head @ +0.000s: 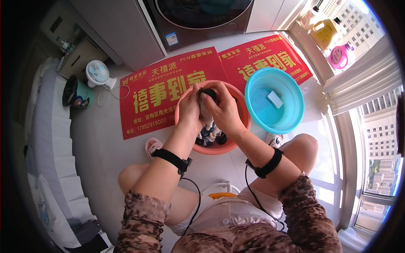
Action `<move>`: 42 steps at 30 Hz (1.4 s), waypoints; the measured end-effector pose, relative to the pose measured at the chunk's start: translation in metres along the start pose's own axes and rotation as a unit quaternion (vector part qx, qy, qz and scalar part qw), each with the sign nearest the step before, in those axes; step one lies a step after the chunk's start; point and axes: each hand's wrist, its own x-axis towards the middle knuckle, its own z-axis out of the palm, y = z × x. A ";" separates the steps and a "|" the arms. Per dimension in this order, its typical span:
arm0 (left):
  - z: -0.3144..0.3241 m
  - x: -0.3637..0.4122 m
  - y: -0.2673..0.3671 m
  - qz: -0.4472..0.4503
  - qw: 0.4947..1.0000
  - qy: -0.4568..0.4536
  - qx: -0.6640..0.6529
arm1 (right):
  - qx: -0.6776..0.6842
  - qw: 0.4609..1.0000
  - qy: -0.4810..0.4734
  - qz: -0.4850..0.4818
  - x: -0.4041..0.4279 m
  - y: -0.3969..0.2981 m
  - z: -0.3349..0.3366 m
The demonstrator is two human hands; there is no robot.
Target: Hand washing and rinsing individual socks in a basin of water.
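Above an orange-pink plastic basin [244, 126], my left hand [190, 109] and my right hand [222, 106] press together around a bunched dark and pale cloth [207, 107]. Both hands grip it between fingers and palms, and parts of it are hidden by them. My skin looks wet. Below the hands, several dark, white and patterned cloth items [208, 136] lie in the basin. At its right stands a turquoise plastic basin [299, 110], tilted in view, with a white bar [275, 99] inside, perhaps soap.
Two red printed mats [148, 95] lie on the tiled floor before a front-loading washing machine [196, 34]. To the left are a small white fan [97, 72] with its cord and a bin [83, 95]. Bottles, one a pink bottle [339, 57], stand on the right windowsill. Cables hang from my wrist straps.
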 end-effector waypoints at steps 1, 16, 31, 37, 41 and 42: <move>-0.006 0.007 0.000 0.003 1.000 0.001 0.000 | -0.082 0.995 -0.016 -0.051 -0.008 -0.015 0.004; -0.039 0.023 -0.024 -0.139 0.982 -0.095 -0.090 | -0.264 0.946 0.040 -0.182 -0.015 -0.004 0.025; -0.002 -0.008 -0.012 -0.112 0.993 0.027 -0.026 | -0.279 0.952 0.067 -0.109 0.007 0.008 0.013; -0.014 0.005 -0.007 -0.065 0.997 -0.047 -0.004 | -0.057 0.996 -0.047 0.059 0.025 0.006 -0.010; -0.006 -0.005 0.006 -0.092 0.994 -0.050 -0.023 | 0.133 0.969 -0.146 0.150 0.022 -0.010 -0.027; -0.002 -0.011 0.011 -0.090 0.995 -0.051 -0.013 | 0.111 0.970 -0.159 0.148 0.023 -0.014 -0.030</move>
